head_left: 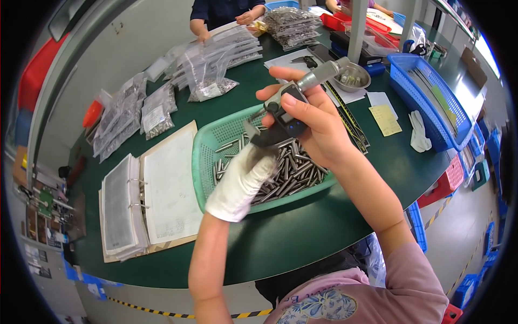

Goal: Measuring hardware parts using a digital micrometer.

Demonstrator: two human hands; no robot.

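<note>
A digital micrometer (288, 108) with a silver thimble and dark body is gripped in my bare right hand (318, 119), thumb across its front and fingers wrapped behind. My left hand (243, 181) wears a white glove and is closed just under the micrometer's frame; the frame hides its fingertips, and I cannot make out what they hold. Both hands are over a green perforated plastic basket (200, 162). Inside the basket lie many loose metal pins (294, 173), partly covered by the glove.
An open ring binder (170, 200) lies left of the basket. Bagged metal parts (159, 110) spread behind it. A caliper (309, 61), a metal bowl (352, 77), a yellow note (385, 120), a white glove (419, 132) and a blue basket (402, 81) are at right. A co-worker's hands (251, 15) show across the table.
</note>
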